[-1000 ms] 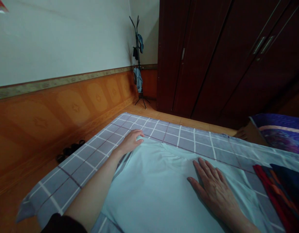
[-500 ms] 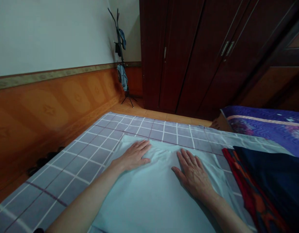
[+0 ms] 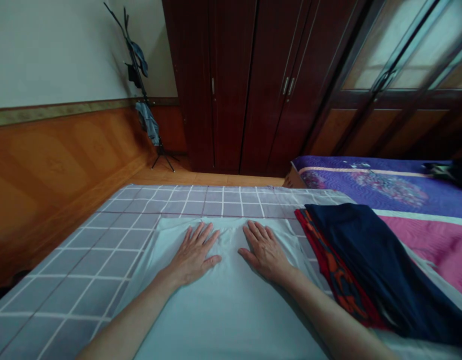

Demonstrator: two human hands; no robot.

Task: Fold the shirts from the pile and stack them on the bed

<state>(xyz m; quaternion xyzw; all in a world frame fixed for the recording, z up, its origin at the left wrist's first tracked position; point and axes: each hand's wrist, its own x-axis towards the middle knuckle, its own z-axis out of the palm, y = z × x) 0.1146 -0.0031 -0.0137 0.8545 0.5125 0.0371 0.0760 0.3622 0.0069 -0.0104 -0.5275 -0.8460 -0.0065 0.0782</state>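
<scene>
A pale, light-blue piece of cloth, perhaps a garment (image 3: 231,310), lies spread over the grey checked bedsheet (image 3: 84,260). Its far edge shows small wrinkles, and its near end runs out of view. My left hand (image 3: 193,255) rests flat on the cloth's far left part, fingers spread. On the far right part my right hand (image 3: 266,252) also lies flat, palm down, with the thumb apart from the fingers. Neither hand grips anything. Right of the cloth lies a stack of folded clothes, a dark blue piece (image 3: 369,250) over a red patterned one (image 3: 339,275).
Beyond the bed stands a dark red wardrobe (image 3: 231,90). A coat rack (image 3: 140,80) with hanging items is in the far left corner. At right is another surface with a purple floral cover (image 3: 351,172) and a pink part (image 3: 433,245). Orange panelling (image 3: 65,160) lines the left wall.
The camera view has turned right, so more of the folded clothes and purple cover shows. My left hand has spread its fingers and shifted on the cloth; my right hand stays flat on it.
</scene>
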